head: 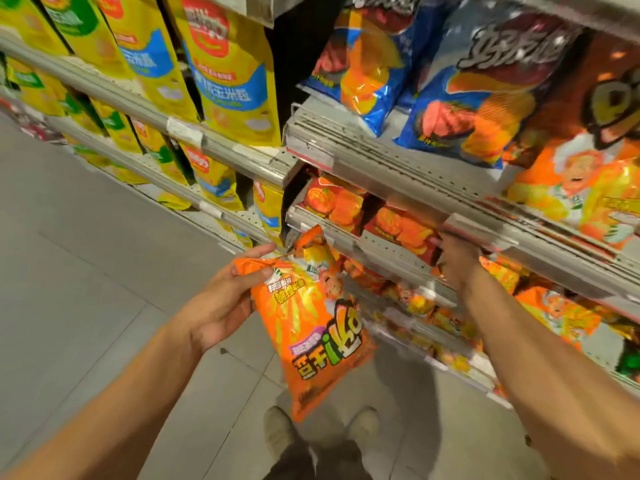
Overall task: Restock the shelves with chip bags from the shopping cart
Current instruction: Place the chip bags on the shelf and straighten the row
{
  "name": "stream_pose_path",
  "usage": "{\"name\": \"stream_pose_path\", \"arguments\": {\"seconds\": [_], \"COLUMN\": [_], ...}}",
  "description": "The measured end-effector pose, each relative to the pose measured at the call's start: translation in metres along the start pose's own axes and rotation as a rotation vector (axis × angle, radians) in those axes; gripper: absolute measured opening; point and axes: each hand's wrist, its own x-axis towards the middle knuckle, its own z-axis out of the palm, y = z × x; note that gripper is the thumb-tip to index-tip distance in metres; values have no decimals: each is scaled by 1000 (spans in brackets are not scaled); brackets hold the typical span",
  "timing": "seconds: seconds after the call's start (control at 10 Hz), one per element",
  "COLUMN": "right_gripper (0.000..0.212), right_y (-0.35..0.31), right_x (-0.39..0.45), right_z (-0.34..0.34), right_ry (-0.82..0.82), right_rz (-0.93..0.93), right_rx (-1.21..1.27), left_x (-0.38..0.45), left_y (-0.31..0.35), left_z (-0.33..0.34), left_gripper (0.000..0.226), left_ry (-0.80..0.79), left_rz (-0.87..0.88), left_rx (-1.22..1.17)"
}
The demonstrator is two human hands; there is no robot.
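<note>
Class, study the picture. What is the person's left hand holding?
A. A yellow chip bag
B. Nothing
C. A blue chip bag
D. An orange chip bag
D: the left hand grips the top of an orange chip bag that hangs in front of the shelves.

Orange chip bag (311, 327) hanging tilted, top corner pinched, just beside lower shelves (381, 244).
</note>
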Motion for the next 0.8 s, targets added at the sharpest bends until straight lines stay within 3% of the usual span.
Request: {"name": "stream_pose_path", "arguments": {"seconds": [0.1,0.2,0.3,0.5,0.6,0.8], "right_gripper": [22,35,35,40,38,40], "right_y": [2,8,12,19,12,-1], "right_x": [15,28,33,43,38,17], "right_z": [2,4,1,-3,-4,-8], "right_ry": [8,-149,-162,-97,-73,-70], "right_rz": [30,83,99,174,114,49], "right_rx": [-34,-231,-323,-390,-361,-544], "left_x": [9,21,24,23,27,40], "left_y": [0,-2,-4,-9,-18,-32], "left_z": [-4,-8,-8,-9,-12,-19], "left_gripper": [52,53,53,45,43,55], "left_ry": [-14,-30,-33,-51,-89,-161], "left_rz": [-13,-20,-18,-18,4,42], "left_rx": [8,42,51,87,111,197]}}
